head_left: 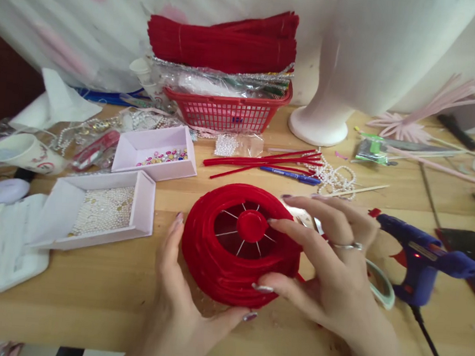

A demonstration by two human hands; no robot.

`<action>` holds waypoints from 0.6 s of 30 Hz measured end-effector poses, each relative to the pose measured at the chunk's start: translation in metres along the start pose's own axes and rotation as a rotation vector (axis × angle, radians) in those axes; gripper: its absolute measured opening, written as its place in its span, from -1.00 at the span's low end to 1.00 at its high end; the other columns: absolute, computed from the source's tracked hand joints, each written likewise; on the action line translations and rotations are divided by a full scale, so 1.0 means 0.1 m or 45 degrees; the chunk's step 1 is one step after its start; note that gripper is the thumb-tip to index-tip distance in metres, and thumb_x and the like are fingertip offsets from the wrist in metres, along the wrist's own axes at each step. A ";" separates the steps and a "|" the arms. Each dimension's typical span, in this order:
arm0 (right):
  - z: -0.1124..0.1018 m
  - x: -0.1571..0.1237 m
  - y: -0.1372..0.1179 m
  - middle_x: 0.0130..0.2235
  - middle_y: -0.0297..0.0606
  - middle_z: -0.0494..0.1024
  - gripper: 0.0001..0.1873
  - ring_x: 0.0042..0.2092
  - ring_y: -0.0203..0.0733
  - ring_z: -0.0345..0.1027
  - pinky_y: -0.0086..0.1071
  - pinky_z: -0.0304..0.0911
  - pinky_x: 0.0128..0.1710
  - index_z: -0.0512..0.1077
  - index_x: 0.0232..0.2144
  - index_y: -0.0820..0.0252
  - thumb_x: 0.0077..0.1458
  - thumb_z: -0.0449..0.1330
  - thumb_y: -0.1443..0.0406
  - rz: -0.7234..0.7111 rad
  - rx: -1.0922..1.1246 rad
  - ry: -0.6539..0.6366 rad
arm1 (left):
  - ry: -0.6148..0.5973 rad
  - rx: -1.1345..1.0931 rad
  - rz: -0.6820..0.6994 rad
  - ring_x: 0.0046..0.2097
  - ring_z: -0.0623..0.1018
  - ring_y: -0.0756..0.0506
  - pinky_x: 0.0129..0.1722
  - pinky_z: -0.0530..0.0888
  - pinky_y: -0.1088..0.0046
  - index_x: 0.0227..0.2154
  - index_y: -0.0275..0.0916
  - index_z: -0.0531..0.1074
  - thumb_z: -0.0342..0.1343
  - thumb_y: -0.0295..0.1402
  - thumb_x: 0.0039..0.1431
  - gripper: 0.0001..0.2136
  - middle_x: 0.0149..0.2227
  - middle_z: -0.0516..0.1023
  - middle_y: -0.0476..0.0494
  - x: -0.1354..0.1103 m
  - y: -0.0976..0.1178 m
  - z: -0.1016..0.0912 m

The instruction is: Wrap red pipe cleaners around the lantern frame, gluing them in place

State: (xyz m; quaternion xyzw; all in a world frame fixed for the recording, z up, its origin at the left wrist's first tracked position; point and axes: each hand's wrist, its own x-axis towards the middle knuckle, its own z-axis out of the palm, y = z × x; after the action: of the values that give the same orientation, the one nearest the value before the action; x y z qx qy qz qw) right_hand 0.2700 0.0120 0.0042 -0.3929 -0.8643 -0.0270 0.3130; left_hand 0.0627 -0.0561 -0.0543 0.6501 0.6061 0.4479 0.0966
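A round, hollow piece of coiled red chenille stems (220,279) stands at the middle front of the table. Thin pale wires run like spokes inside its opening to a small red disc (251,226) at the centre. My left hand (187,301) cups its left side, fingers along the outside and thumb at the front lower edge. From the right, my right hand (334,258) grips the rim; its index fingertip reaches over the opening close to the disc, and its thumb presses the front wall. A roll of pale tape (381,285) lies partly hidden behind the right hand.
A blue glue gun (421,260) with a lit red light stands at right, its cord trailing forward. Boxes of pearls (145,209) and gems (192,154) sit left. Loose red stems (243,161), a blue pen (290,175) and a red basket (226,113) are behind.
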 end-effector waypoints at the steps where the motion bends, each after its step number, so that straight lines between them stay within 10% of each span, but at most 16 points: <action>1: 0.00 0.01 0.01 0.10 0.04 0.40 -0.42 0.14 0.20 0.15 0.11 0.09 0.14 0.35 0.01 0.24 0.24 0.10 -0.11 -0.020 0.024 -0.046 | -0.017 -0.007 0.009 0.34 0.28 -0.43 0.24 0.37 -0.17 0.40 -0.23 -0.13 0.42 -0.05 -0.10 0.12 0.36 0.14 -0.48 0.01 -0.02 -0.01; 10: -0.10 0.10 -0.03 -0.02 -0.04 0.47 -0.48 0.03 0.07 0.25 -0.04 0.16 0.04 0.34 -0.04 0.25 0.16 0.28 -0.02 0.050 0.015 -0.089 | -0.032 0.001 -0.056 0.26 0.41 -0.31 0.25 0.40 -0.07 0.33 -0.08 0.10 0.35 -0.33 0.06 -0.20 0.27 0.33 -0.29 0.25 -0.16 -0.32; 18: -0.07 0.13 -0.13 -0.06 -0.06 0.39 -0.53 -0.05 0.01 0.30 -0.08 0.26 -0.07 0.30 -0.10 0.24 0.17 0.28 0.01 0.172 -0.003 -0.104 | -0.009 0.080 0.329 0.18 0.43 -0.19 0.18 0.42 0.19 0.21 -0.18 0.30 0.10 -0.61 0.21 -0.49 0.12 0.42 -0.25 0.40 -0.02 -0.37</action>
State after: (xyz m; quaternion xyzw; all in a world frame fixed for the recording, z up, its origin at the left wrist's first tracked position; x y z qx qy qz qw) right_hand 0.2581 0.0092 0.0194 -0.4516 -0.8478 0.0092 0.2780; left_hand 0.0301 -0.0361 -0.0161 0.7270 0.5308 0.4352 0.0199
